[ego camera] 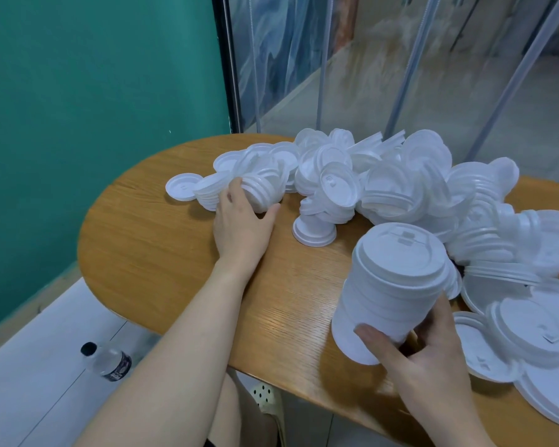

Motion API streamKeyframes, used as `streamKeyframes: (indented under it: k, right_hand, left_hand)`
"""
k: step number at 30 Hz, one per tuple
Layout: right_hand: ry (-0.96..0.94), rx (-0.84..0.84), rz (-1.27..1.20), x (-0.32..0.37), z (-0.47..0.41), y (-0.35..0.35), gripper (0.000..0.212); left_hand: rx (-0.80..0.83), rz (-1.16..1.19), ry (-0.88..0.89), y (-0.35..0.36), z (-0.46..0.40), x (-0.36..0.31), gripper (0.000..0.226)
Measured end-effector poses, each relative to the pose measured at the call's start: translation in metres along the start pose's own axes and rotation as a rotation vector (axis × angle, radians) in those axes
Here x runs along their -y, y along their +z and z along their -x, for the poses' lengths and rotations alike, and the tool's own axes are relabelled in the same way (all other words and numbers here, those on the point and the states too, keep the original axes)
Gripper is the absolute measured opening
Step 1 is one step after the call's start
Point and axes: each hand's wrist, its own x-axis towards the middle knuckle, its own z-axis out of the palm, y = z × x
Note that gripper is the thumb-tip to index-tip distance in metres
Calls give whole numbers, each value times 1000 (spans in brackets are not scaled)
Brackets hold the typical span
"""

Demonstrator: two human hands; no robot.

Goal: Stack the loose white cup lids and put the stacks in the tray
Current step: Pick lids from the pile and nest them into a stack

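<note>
A big heap of loose white cup lids (384, 185) sprawls across the far and right side of the wooden table (162, 246). My right hand (430, 353) grips a tall stack of lids (391, 288) near its base, the stack tilted and standing on the table's near part. My left hand (242, 217) reaches to the heap's left end and curls its fingers and thumb round a short leaning stack of lids (262, 188). One small stack (313, 232) stands alone between my hands. No tray is in view.
A single lid (181, 187) lies flat at the heap's far left. More flat lids (530, 346) cover the table's right edge. A plastic bottle (108, 361) lies on the white floor to the left. A green wall and a glass partition stand behind the table.
</note>
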Motion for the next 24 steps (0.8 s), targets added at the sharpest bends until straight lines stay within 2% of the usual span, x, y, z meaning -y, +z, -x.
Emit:
streamKeyframes:
  k: [6, 9, 13, 15, 17, 19, 22, 24]
  right_hand:
    - [-5, 3, 37, 4, -1, 2, 86]
    - [-11, 3, 38, 5, 0, 1, 86]
    - [1, 13, 35, 4, -1, 0, 87]
    - [11, 3, 36, 3, 0, 0, 87]
    - [19, 5, 18, 3, 0, 0, 91]
    - [20, 6, -2, 4, 0, 0, 91]
    - [22, 13, -18, 4, 0, -1, 90]
    - [28, 7, -9, 1, 0, -2, 90]
  left_hand:
    - [13, 70, -35, -10, -4, 2, 77]
    - [8, 186, -59, -28, 5, -5, 76]
    - [-5, 322, 13, -52, 24, -17, 69]
    - [17, 348, 84, -61, 33, -28, 73]
    - [73, 379, 148, -71, 43, -42, 80]
    - [176, 509, 154, -82, 54, -61, 81]
    - [340, 719, 180, -96, 71, -86, 68]
    - [429, 762, 258, -102, 81, -97, 61]
